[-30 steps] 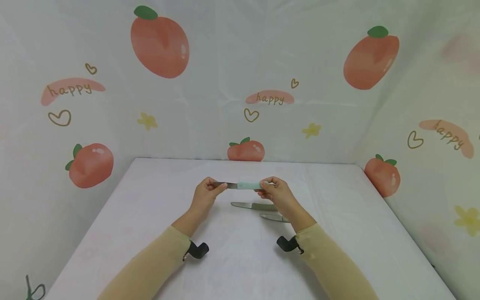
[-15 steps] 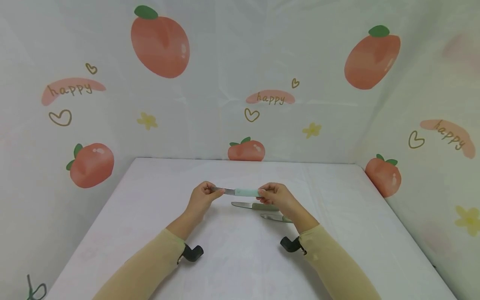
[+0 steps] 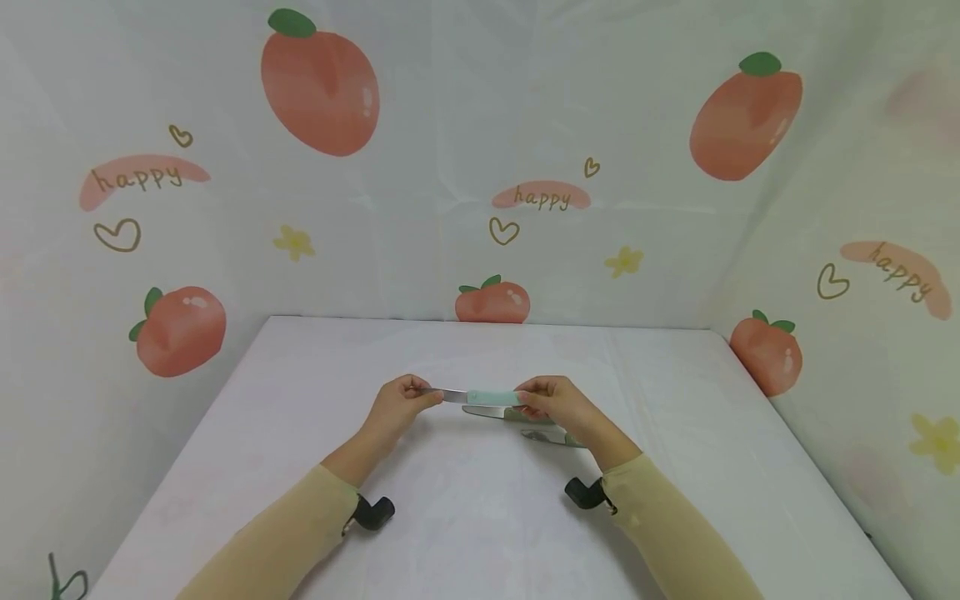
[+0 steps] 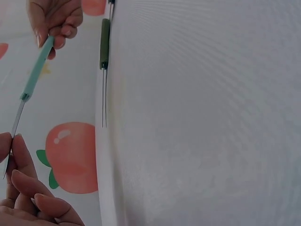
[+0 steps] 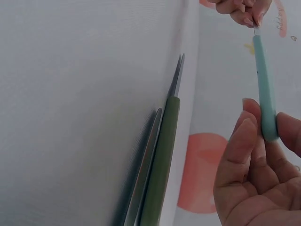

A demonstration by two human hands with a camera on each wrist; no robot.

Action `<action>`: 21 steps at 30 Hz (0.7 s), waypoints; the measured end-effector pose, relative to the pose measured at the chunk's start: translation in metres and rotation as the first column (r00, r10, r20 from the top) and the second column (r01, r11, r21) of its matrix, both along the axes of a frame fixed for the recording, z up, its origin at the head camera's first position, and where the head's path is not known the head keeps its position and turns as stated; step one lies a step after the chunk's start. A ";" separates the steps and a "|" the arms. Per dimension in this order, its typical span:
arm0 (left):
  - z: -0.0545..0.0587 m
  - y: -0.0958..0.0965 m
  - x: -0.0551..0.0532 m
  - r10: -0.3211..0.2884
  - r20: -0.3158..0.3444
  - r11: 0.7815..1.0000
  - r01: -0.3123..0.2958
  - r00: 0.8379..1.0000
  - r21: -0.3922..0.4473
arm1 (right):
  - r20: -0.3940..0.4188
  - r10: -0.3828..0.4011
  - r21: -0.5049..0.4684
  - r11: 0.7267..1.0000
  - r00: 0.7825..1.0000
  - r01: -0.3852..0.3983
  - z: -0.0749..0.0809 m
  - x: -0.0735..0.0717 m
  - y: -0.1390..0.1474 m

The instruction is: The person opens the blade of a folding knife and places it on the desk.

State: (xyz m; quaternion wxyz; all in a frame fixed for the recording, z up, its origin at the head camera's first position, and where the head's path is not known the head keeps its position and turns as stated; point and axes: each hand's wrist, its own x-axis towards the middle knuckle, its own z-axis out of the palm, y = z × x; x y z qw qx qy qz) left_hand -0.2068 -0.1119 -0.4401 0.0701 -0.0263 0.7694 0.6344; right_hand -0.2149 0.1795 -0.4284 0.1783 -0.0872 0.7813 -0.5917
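A knife with a mint-green handle [image 3: 492,398] is held level between both hands, over the white table. My left hand [image 3: 395,410] pinches its metal blade near the tip between thumb and fingers. At the other end, my right hand [image 3: 561,407] pinches the butt of the handle. Just below it in the head view lies a knife with an olive-green handle [image 5: 162,160], its blade pointing left. Nearer to me lies a third knife [image 3: 547,437], blade also leftward; the right hand and wrist hide its handle end.
The white-covered table [image 3: 480,533] runs back to a pale curtain [image 3: 420,233] printed with fruit, hearts and "happy". Dark camera mounts [image 3: 375,512] sit at both wrists, below the sleeves [image 3: 277,533].
Both hands have come down and closer to me with the mint-handled knife, drifting slightly left. It now nearly overlaps the olive-handled knife in the head view. The two lying knives stay put.
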 end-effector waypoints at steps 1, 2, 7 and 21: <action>0.000 -0.001 0.000 -0.007 0.005 1.000 0.007 1.000 -0.002 | -0.002 0.008 0.006 1.000 1.000 -0.008 -0.001 0.000 0.000; 0.000 -0.002 0.000 -0.017 0.008 1.000 0.017 1.000 -0.006 | -0.003 0.016 0.013 1.000 1.000 -0.016 -0.001 0.000 0.001; -0.009 -0.010 -0.002 -0.071 0.006 0.997 0.072 0.997 -0.018 | -0.004 0.034 0.066 0.997 0.999 -0.033 -0.004 0.000 0.000; -0.012 -0.023 0.000 -0.089 0.028 0.987 0.092 0.996 -0.130 | -0.016 0.079 0.120 0.990 0.997 -0.076 -0.016 -0.002 -0.007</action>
